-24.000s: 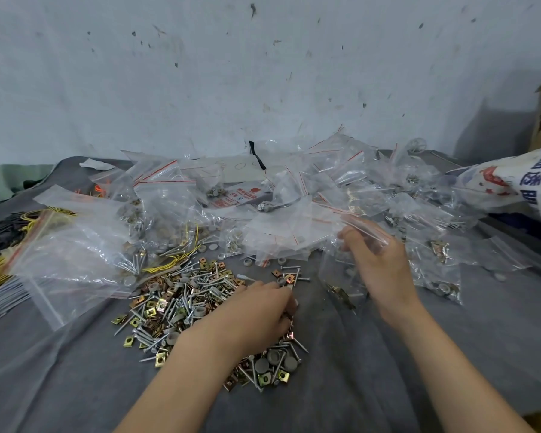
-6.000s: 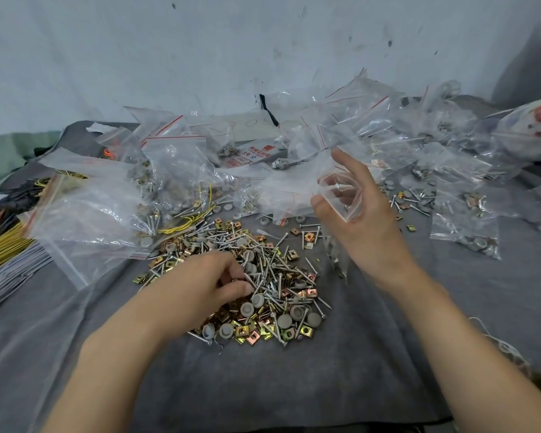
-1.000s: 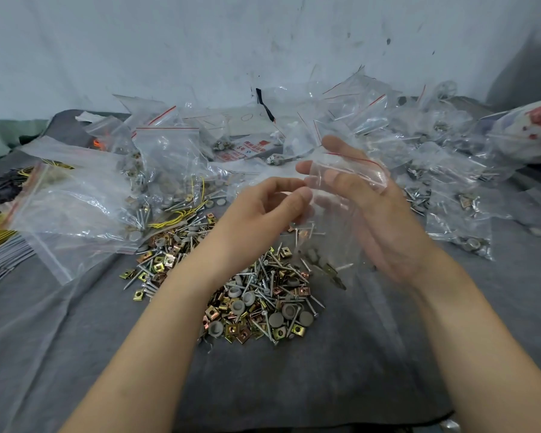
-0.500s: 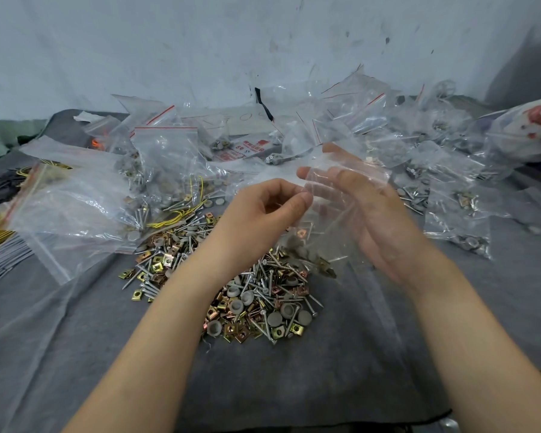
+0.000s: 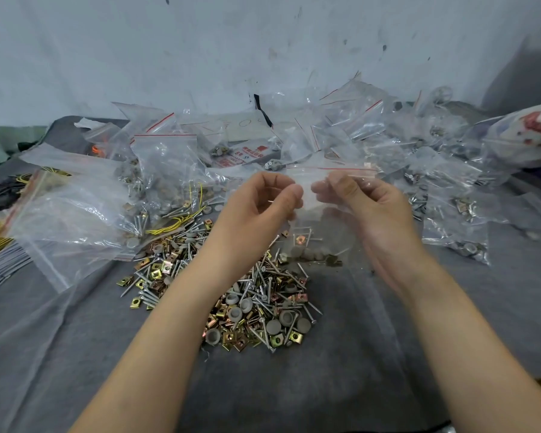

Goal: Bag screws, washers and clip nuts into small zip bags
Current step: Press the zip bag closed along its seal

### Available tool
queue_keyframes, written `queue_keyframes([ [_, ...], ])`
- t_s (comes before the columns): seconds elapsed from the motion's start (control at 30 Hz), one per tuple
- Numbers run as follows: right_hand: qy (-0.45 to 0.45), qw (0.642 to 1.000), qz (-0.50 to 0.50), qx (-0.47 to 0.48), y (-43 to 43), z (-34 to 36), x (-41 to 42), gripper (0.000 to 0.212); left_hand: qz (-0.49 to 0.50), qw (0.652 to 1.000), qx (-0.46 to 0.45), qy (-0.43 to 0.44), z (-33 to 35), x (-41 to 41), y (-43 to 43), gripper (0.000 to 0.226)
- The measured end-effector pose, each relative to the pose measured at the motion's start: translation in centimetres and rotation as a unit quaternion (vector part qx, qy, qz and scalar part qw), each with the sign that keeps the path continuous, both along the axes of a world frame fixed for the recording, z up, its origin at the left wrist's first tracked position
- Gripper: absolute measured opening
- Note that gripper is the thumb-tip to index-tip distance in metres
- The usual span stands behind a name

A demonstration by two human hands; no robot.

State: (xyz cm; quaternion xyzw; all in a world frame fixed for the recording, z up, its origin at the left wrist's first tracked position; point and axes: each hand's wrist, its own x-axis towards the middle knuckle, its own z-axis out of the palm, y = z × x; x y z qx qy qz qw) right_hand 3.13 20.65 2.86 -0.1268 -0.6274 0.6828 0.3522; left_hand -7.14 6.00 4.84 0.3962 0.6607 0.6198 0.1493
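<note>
Both hands, the left hand (image 5: 263,201) and right hand (image 5: 369,204), are pinching the small zip bag (image 5: 319,220) hanging between them above the screw pile (image 5: 256,295).

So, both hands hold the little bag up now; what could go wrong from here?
The small zip bag hangs above the loose pile; if its seal closes only partly, parts may drop back unnoticed. The screws inside might pierce the thin film while the left hand and right hand pinch its top edge.

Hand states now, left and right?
Left hand: pinching the small zip bag near its top.
Right hand: pinching the same bag near its top.
</note>
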Motion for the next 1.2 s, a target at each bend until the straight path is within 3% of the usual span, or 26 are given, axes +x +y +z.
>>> queue_keyframes([
  [0.23,0.003,1.0,0.009,-0.003,-0.07,0.16,0.13,0.015,0.019,0.999,0.018,-0.02,-0.15,-0.25,0.4,0.017],
  [0.53,-0.011,1.0,0.01,0.015,-0.14,0.09,0.17,0.03,0.056,0.998,0.025,-0.014,-0.52,-0.15,0.24,0.011],
  [1.2,-0.022,0.999,-0.017,0.035,-0.06,0.29,0.58,0.021,0.064,0.998,0.021,0.005,-0.32,0.1,0.0,0.007],
])
